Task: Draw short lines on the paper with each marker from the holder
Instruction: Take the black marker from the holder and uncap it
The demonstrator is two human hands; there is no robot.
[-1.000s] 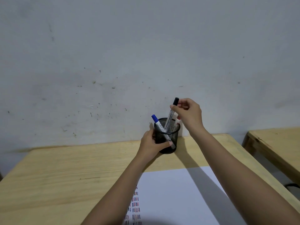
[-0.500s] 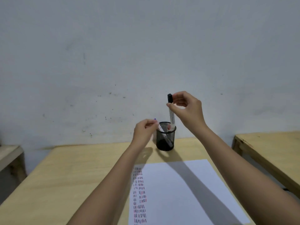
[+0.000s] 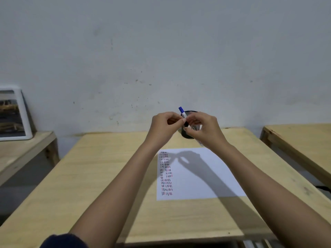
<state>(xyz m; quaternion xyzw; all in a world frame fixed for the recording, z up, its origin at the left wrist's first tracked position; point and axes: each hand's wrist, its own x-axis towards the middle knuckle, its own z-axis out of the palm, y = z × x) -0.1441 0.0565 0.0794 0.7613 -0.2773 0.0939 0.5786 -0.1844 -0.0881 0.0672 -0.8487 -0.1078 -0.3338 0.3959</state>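
Observation:
A black mesh holder (image 3: 187, 135) stands at the far edge of the wooden table (image 3: 107, 176), mostly hidden behind my hands. A blue-capped marker (image 3: 181, 110) leans out of it. My right hand (image 3: 206, 129) grips a black-capped marker (image 3: 186, 124) in the air in front of the holder, its white tail poking out below my palm. My left hand (image 3: 164, 126) pinches the cap end of that marker. White paper (image 3: 206, 176) lies below, with rows of short black and red lines (image 3: 166, 174) down its left side.
A white-framed picture (image 3: 16, 113) leans on the wall on a low side table (image 3: 23, 149) at the left. Another wooden table (image 3: 300, 138) stands at the right, with a gap and a dark cable (image 3: 324, 187) between.
My right hand lifted the black-capped marker out of the holder and brought it down towards me. My left hand let go of the holder and moved onto the marker's cap.

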